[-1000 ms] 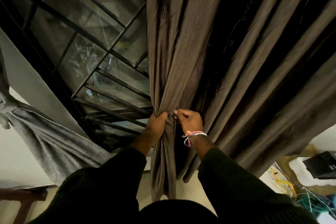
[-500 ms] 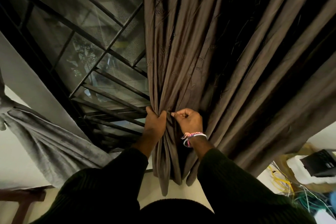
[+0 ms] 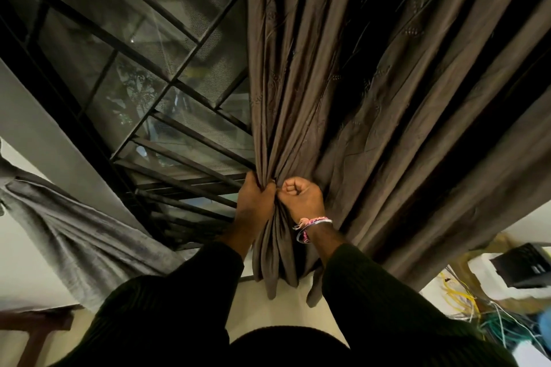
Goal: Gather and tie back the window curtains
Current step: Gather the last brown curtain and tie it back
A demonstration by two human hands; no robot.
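At the centre of the frame, both hands clutch the brown pleated fabric curtain (image 3: pixel 343 92), which hangs from the top edge and fans out to the right. The left hand (image 3: pixel 253 202) is wrapped around the gathered leading folds, fingers curled into the cloth. The right hand (image 3: pixel 302 197), with a pink and white braided wristband (image 3: pixel 310 225) on the wrist, is fisted just beside it, thumb and fingers pinching the next pleats against the bunch. The two hands touch or nearly touch at the knuckles.

Only the left part of the curtain is collected; wide folds toward the right edge of the frame remain loose and spread. Below the fists, the gathered tails hang free between the dark knitted sleeves (image 3: pixel 387 307).

Several things could go wrong from here, as I judge it. The smooth-looking cloth may slip out of the pinch if either hand lets go to reach for more pleats, undoing the bundle. Pulling hard downward could strain whatever holds the curtain up, which is out of view. No tie or cord is visible, so one hand would probably have to release to fetch one.

Behind, at upper left, stands the black metal window grille (image 3: pixel 149 68); a grey curtain (image 3: pixel 68 235) already drawn aside hangs at lower left.
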